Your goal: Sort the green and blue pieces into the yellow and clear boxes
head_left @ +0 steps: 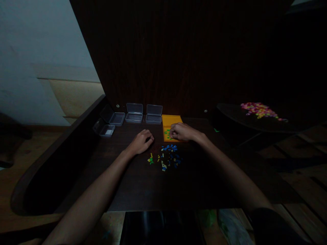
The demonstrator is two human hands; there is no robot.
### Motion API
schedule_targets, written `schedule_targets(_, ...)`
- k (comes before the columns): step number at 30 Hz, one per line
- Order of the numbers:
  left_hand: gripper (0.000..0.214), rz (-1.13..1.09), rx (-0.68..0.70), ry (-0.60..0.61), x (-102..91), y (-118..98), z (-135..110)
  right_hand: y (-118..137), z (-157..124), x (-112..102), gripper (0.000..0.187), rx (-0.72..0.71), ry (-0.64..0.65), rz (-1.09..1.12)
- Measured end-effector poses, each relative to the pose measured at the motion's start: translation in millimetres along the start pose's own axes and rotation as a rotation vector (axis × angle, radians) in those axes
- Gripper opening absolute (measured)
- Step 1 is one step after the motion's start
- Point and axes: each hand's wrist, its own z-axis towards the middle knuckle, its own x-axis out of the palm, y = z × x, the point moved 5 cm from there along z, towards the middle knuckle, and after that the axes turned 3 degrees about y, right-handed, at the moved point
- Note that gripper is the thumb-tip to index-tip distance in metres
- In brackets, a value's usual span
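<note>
My right hand (181, 131) is over the yellow-orange box (171, 120), whose lid is raised at the back. Its fingers are pinched together and pointing down among small green bricks (167, 133) in the box; whatever is between the fingertips is hidden. To the left, my left hand (141, 141) rests on the dark table with loosely curled fingers, a gap between thumb and forefinger, and nothing visible in it. Just in front of the box lie small blue bricks (171, 148). Nearer to me are scattered cream bricks (164, 164) and a small green and yellow cluster (150, 159).
Several clear plastic boxes with raised lids, one of them a clear box (154, 118), stand along the back left. A dark side panel (58, 153) borders the table's left. At the right, a pile of pink and yellow pieces (260, 110) lies on a dark surface. The light is dim.
</note>
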Motion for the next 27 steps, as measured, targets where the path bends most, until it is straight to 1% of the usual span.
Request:
schedule_targets(2, 0.02, 0.003, -0.003, 0.004, -0.3, -0.1, 0.1, 1.0, -1.2, -2.3, 0.026, -0.023, -0.026, 0.001)
schedule_targets(4, 0.02, 0.009, -0.008, 0.006, -0.6, 0.1, 0.2, 1.2, -1.9, -1.8, 0.029, -0.032, -0.025, -0.002)
schedule_targets(9, 0.02, 0.009, -0.007, 0.002, -0.3, 0.8, 0.1, -0.2, -2.6, 2.6, 0.033, -0.008, -0.008, -0.026)
schedule_targets(12, 0.02, 0.014, -0.004, 0.001, 0.3, 1.2, 0.0, -0.8, -3.6, 0.8, 0.035, -0.002, -0.019, -0.051)
schedule_targets(17, 0.021, 0.022, -0.001, 0.0, 0.3, 0.8, 0.0, -5.0, -6.9, -5.5, 0.034, -0.008, -0.047, -0.041)
schedule_targets(22, 0.02, 0.011, 0.001, -0.007, 0.3, 0.6, -0.1, -12.0, -10.3, 0.4, 0.034, 0.033, -0.015, -0.052)
schedule_targets(27, 0.02, 0.01, 0.01, -0.002, 1.0, 1.6, 0.0, -14.0, -11.1, 3.7, 0.034, 0.037, -0.024, -0.052)
